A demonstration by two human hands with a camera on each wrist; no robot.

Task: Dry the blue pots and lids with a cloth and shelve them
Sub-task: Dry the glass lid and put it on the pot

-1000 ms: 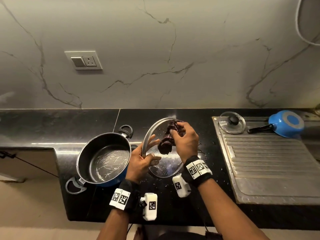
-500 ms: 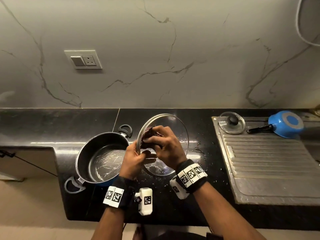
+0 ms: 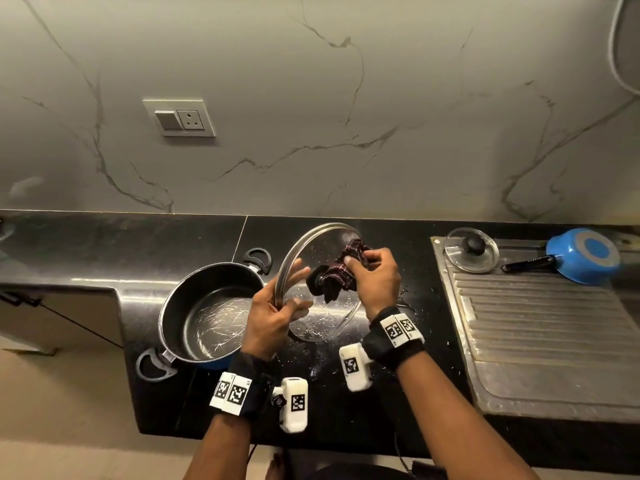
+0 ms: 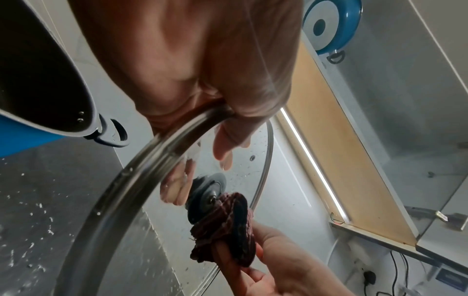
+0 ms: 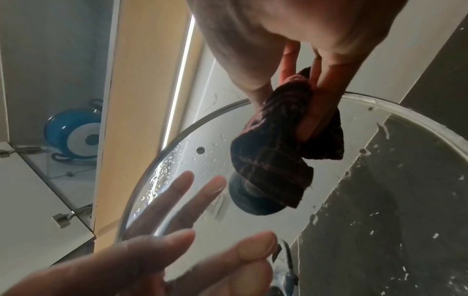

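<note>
My left hand (image 3: 277,315) holds a large glass lid (image 3: 320,320) by its steel rim, tilted above the black counter, with straight fingers behind the glass and the thumb in front. My right hand (image 3: 375,275) grips a bunched dark red cloth (image 3: 334,275) against the wet glass near the lid's black knob (image 5: 249,202). Water drops speckle the glass lid (image 5: 177,160). The cloth (image 4: 225,226) covers part of the knob. A big blue pot (image 3: 207,313) stands open on the counter left of my hands.
A small glass lid (image 3: 471,249) and an upturned blue saucepan (image 3: 585,256) lie on the steel drainboard (image 3: 540,327) at the right. Water spots cover the counter (image 3: 329,393) below the lid. A wall socket (image 3: 180,117) sits on the marble backsplash. Another blue pot (image 4: 329,26) shows on a shelf.
My right hand has moved the cloth from the lid's left rim back to the upper right near the knob. The lid has tilted back a little in my left hand.
</note>
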